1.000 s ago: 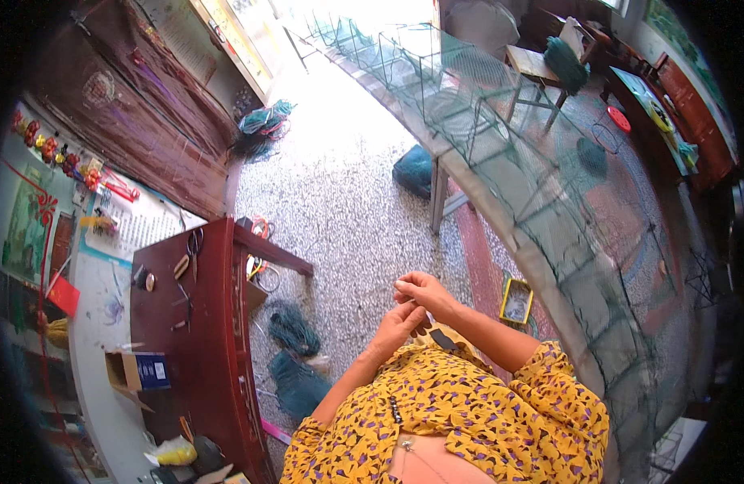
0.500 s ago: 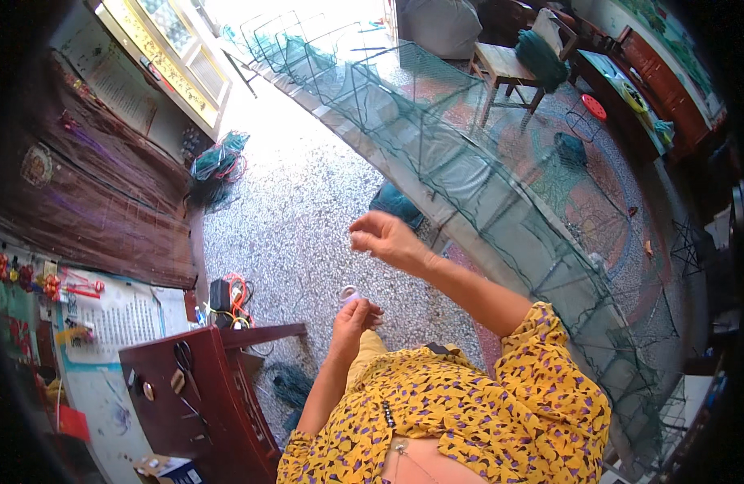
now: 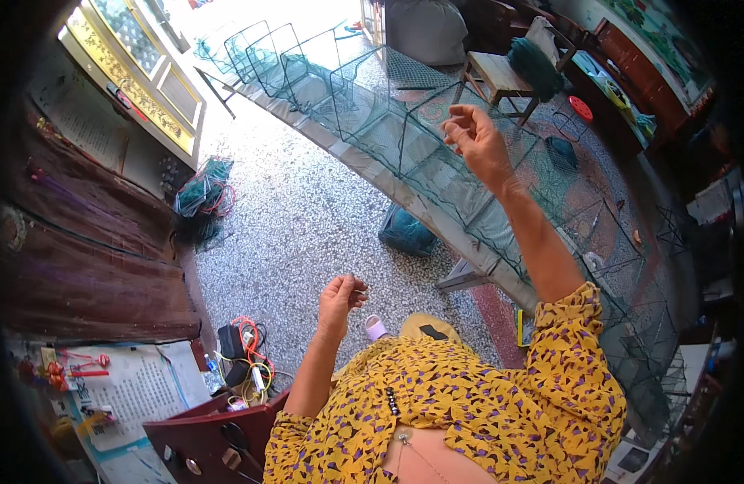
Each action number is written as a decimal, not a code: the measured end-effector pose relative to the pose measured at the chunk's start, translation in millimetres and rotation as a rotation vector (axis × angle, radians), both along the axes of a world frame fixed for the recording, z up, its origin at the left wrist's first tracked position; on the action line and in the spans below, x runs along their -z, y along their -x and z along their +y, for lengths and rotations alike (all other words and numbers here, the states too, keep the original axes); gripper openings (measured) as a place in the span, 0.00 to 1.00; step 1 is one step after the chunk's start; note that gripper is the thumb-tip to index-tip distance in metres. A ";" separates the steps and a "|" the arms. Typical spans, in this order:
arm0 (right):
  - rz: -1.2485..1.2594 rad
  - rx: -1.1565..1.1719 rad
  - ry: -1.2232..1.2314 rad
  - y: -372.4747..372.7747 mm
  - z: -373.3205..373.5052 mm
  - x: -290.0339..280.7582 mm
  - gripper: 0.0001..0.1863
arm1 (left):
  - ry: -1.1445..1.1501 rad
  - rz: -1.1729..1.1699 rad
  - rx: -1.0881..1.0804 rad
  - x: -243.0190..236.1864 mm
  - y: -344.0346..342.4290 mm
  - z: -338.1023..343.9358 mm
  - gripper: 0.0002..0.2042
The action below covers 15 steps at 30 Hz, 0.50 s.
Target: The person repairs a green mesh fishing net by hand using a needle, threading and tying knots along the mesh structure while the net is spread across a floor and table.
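Observation:
My left hand is held over the floor in front of my body, its fingers curled in against the thumb. My right hand is raised over the long green net, fingers bent and thumb close to the forefinger. Whatever either hand pinches, perhaps something thin, is too small to make out. The net, stretched on several square wire frames, lies along a narrow grey-covered table that runs from the far left to the near right. On the floor by the table's near side sits a dark teal net bundle.
A dark red table with scissors stands at the near left, beside orange cables. Another net heap lies by the left wall. Beyond the table are a wooden chair and a red stool.
My right hand has moved up and to the right, out over the net. The left hand has shifted slightly up and left. My view has turned somewhat, bringing the net bundle more into sight.

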State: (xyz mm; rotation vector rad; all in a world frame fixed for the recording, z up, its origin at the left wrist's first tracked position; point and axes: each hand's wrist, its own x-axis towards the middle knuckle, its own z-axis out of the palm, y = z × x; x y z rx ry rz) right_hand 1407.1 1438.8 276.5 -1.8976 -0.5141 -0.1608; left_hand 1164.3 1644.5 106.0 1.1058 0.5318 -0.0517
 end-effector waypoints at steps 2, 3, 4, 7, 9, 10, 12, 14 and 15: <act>-0.046 0.003 0.025 -21.3 14.4 -2.6 0.14 | 0.000 0.007 0.030 2.9 -13.4 7.0 0.12; -0.071 -0.001 0.042 -35.5 22.6 -1.8 0.14 | 0.007 0.011 0.041 4.8 -20.6 11.1 0.12; -0.095 -0.009 0.058 -49.4 30.8 -0.7 0.14 | 0.014 0.015 0.050 6.7 -28.0 15.1 0.12; -0.130 -0.009 0.119 -97.2 56.3 10.4 0.13 | 0.005 -0.005 0.047 7.6 -57.4 30.0 0.13; -0.225 0.023 0.298 -124.9 70.2 19.5 0.15 | -0.019 -0.006 0.049 7.6 -79.3 39.6 0.13; -0.268 0.027 0.419 -137.2 72.2 29.3 0.16 | -0.023 -0.009 0.066 8.3 -89.7 41.9 0.13; -0.363 0.024 0.633 -162.5 81.1 47.7 0.18 | -0.057 -0.019 0.084 4.7 -109.9 50.1 0.13; -0.358 0.026 0.723 -168.9 86.0 55.9 0.16 | -0.109 -0.039 0.122 -4.8 -135.2 61.4 0.13; -0.342 -0.010 0.786 -169.6 87.1 52.8 0.15 | -0.124 -0.038 0.145 -8.6 -144.9 64.7 0.13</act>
